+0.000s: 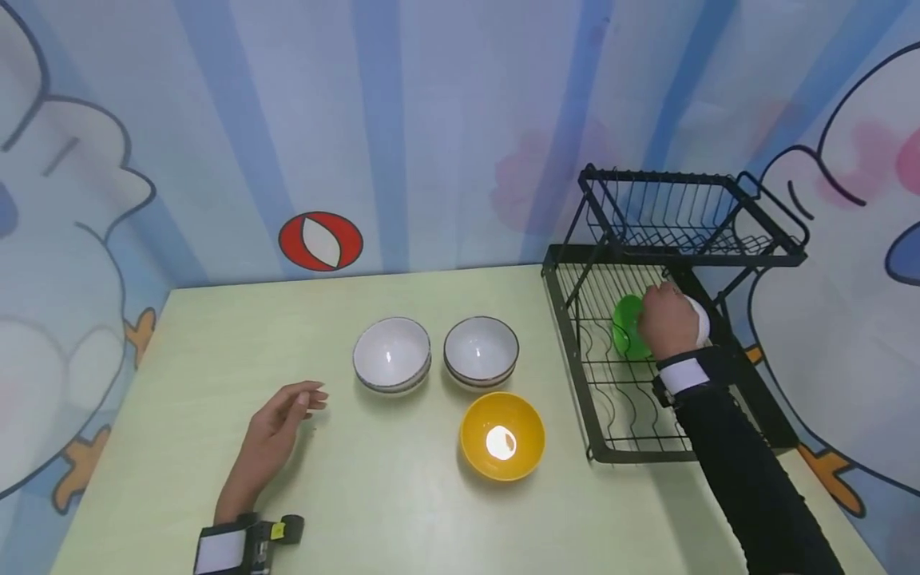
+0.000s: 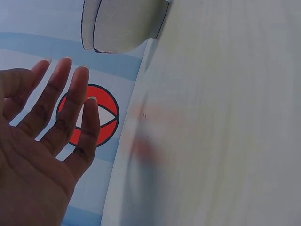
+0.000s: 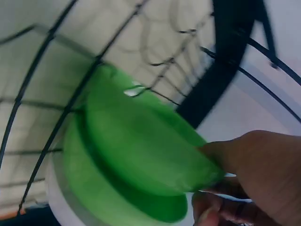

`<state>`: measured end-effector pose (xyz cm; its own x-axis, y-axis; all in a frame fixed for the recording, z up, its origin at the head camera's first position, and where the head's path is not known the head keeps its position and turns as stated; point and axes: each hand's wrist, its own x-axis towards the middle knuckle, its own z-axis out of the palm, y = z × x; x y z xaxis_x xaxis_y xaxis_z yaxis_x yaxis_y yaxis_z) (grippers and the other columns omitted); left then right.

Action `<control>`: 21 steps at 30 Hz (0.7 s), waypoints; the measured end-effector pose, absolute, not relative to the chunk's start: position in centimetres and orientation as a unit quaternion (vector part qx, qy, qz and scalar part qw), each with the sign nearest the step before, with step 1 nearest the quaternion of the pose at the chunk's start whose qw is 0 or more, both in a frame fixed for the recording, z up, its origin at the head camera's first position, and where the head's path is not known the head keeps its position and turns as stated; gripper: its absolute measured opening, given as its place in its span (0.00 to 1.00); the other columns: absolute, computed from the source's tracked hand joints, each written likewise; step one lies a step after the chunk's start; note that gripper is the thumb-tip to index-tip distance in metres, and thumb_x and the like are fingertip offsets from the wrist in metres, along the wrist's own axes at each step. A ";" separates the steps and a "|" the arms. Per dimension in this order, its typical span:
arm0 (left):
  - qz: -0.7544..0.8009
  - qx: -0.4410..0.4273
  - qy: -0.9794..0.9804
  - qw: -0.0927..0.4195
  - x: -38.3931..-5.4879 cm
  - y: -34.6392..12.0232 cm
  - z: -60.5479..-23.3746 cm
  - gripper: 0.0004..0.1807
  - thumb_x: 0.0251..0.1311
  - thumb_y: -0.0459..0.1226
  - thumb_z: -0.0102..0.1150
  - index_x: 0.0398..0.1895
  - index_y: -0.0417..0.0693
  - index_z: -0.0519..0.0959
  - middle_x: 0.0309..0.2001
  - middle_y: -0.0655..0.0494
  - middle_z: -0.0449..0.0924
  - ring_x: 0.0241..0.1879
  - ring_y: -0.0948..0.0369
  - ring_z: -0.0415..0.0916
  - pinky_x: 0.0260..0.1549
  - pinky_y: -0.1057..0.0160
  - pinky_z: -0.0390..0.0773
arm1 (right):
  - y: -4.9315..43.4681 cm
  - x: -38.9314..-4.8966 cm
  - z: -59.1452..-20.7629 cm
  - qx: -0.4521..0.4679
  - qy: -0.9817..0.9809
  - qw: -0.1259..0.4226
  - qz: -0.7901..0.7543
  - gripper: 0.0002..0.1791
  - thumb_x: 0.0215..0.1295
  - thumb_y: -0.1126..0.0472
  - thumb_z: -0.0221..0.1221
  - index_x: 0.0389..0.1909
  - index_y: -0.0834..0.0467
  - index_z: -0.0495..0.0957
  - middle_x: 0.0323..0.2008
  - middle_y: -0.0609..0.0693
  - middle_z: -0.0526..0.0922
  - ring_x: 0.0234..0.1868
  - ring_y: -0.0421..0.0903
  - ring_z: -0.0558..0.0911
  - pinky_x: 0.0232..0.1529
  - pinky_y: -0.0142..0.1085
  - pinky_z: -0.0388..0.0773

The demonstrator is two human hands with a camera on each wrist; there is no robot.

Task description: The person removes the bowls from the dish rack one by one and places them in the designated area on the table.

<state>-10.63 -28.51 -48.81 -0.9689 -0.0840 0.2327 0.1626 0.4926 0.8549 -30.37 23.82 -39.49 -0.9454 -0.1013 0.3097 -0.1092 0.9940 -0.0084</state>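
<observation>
My right hand [image 1: 670,321] reaches into the lower level of a black dish rack [image 1: 600,457] and pinches the rim of a green bowl [image 1: 627,327]. The right wrist view shows this bowl tilted, with a second green bowl [image 3: 87,176] behind it and a white bowl [image 3: 59,197] behind that. My left hand [image 1: 276,431] hangs over the table with its fingers loosely extended, holding nothing. Nearest to it is a stack of white bowls [image 1: 391,351]. A second white stack [image 1: 481,348] stands to the right, with a yellow bowl [image 1: 501,436] in front.
The rack's raised upper shelf [image 1: 690,259] overhangs the back of the lower level. A patterned blue curtain [image 1: 431,144] rises behind the pale table [image 1: 374,495]. The rack stands at the table's right side.
</observation>
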 end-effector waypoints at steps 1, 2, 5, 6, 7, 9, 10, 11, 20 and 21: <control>-0.503 -0.023 -0.855 0.124 -10.6 -28.5 -48.8 0.17 0.78 0.40 0.41 0.60 0.44 0.75 0.50 0.48 0.84 0.46 0.81 0.77 0.46 0.72 0.82 | 23.7 -30.4 -39.6 0.066 -0.984 0.168 0.001 0.09 0.61 0.73 0.56 0.39 0.76 0.77 0.40 0.73 0.79 0.28 0.65 0.80 0.20 0.54 0.78; -0.502 -0.023 -0.855 0.125 -10.6 -28.5 -48.8 0.17 0.78 0.40 0.41 0.60 0.44 0.75 0.50 0.47 0.84 0.46 0.81 0.77 0.46 0.72 0.82 | 23.7 -30.4 -39.7 0.077 -0.981 0.178 -0.009 0.06 0.61 0.74 0.55 0.37 0.75 0.77 0.35 0.71 0.81 0.22 0.62 0.79 0.17 0.51 0.76; -0.499 -0.021 -0.857 0.126 -10.5 -28.4 -48.8 0.17 0.78 0.40 0.41 0.60 0.45 0.75 0.50 0.48 0.84 0.46 0.81 0.77 0.46 0.71 0.82 | 23.6 -30.2 -39.9 0.108 -0.974 0.194 -0.033 0.04 0.60 0.76 0.56 0.34 0.74 0.77 0.30 0.68 0.81 0.16 0.57 0.77 0.12 0.46 0.72; -0.497 -0.019 -0.859 0.125 -10.5 -28.4 -48.7 0.17 0.79 0.41 0.41 0.60 0.45 0.75 0.50 0.48 0.84 0.46 0.81 0.77 0.46 0.71 0.82 | 23.7 -30.0 -39.8 0.116 -0.973 0.196 -0.033 0.04 0.59 0.76 0.57 0.34 0.74 0.77 0.29 0.68 0.81 0.16 0.57 0.77 0.12 0.45 0.72; -0.494 -0.019 -0.860 0.124 -10.6 -28.4 -48.7 0.17 0.79 0.41 0.41 0.61 0.46 0.75 0.50 0.49 0.84 0.46 0.81 0.77 0.46 0.71 0.82 | 23.7 -29.9 -39.8 0.120 -0.973 0.196 -0.034 0.05 0.60 0.76 0.57 0.36 0.75 0.77 0.31 0.69 0.81 0.16 0.57 0.76 0.12 0.45 0.71; -0.490 -0.018 -0.863 0.119 -10.7 -28.4 -48.7 0.17 0.79 0.42 0.41 0.61 0.47 0.75 0.50 0.49 0.84 0.46 0.81 0.77 0.46 0.70 0.82 | 23.9 -29.4 -39.6 0.121 -0.971 0.204 -0.030 0.09 0.61 0.76 0.56 0.42 0.76 0.77 0.34 0.70 0.81 0.15 0.56 0.76 0.11 0.45 0.71; -0.490 -0.017 -0.864 0.117 -10.8 -28.4 -48.7 0.17 0.79 0.42 0.41 0.61 0.48 0.75 0.51 0.50 0.84 0.46 0.80 0.77 0.47 0.69 0.82 | 23.9 -29.1 -39.4 0.123 -0.969 0.213 -0.029 0.12 0.60 0.77 0.56 0.45 0.76 0.77 0.36 0.71 0.82 0.15 0.56 0.75 0.11 0.45 0.71; -0.490 -0.017 -0.864 0.114 -10.8 -28.4 -48.6 0.17 0.79 0.42 0.41 0.61 0.49 0.75 0.51 0.50 0.84 0.46 0.79 0.78 0.47 0.68 0.83 | 23.9 -28.7 -39.2 0.122 -0.967 0.222 -0.024 0.14 0.60 0.77 0.56 0.47 0.76 0.77 0.37 0.72 0.82 0.14 0.55 0.74 0.11 0.45 0.71; -0.495 -0.008 -0.862 0.106 -10.7 -28.2 -48.7 0.17 0.78 0.44 0.41 0.61 0.51 0.74 0.52 0.50 0.84 0.46 0.73 0.81 0.47 0.66 0.83 | 17.7 -21.0 -34.9 0.223 -0.931 0.239 0.160 0.20 0.59 0.74 0.57 0.55 0.69 0.79 0.27 0.63 0.85 0.14 0.41 0.70 0.12 0.26 0.67; -0.497 -0.009 -0.861 0.107 -10.8 -28.2 -48.8 0.17 0.78 0.44 0.41 0.62 0.51 0.74 0.52 0.50 0.84 0.46 0.75 0.80 0.47 0.66 0.83 | 16.2 -20.0 -34.7 0.244 -0.928 0.211 0.184 0.20 0.61 0.72 0.59 0.55 0.68 0.79 0.26 0.60 0.85 0.14 0.39 0.71 0.13 0.25 0.69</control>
<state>-10.77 -28.21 -48.77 -0.9770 -0.0916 0.1927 0.1210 0.5059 0.8540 -19.98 16.24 -34.72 -0.7913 -0.3758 0.4823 -0.5311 0.8133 -0.2377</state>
